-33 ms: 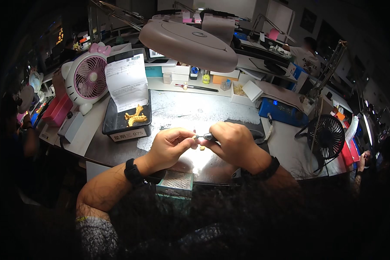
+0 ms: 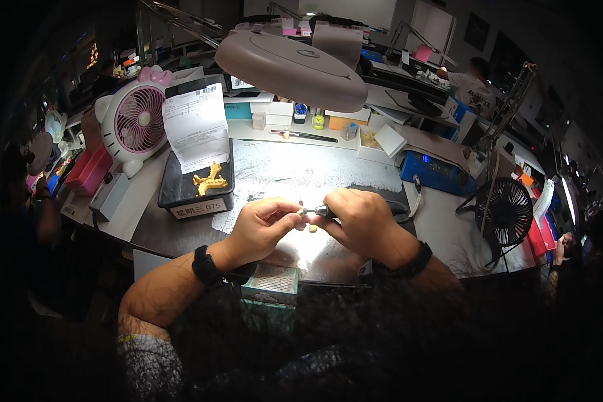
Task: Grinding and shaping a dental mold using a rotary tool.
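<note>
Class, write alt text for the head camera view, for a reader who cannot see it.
At a lamp-lit workbench, a person's left hand pinches a small pale piece while the right hand holds a slim rotary handpiece against it. A black tray holding a yellow dental model and a paper slip sits to the left, near a pink fan.

Small pale piece — pinched, mid-bench.
</note>
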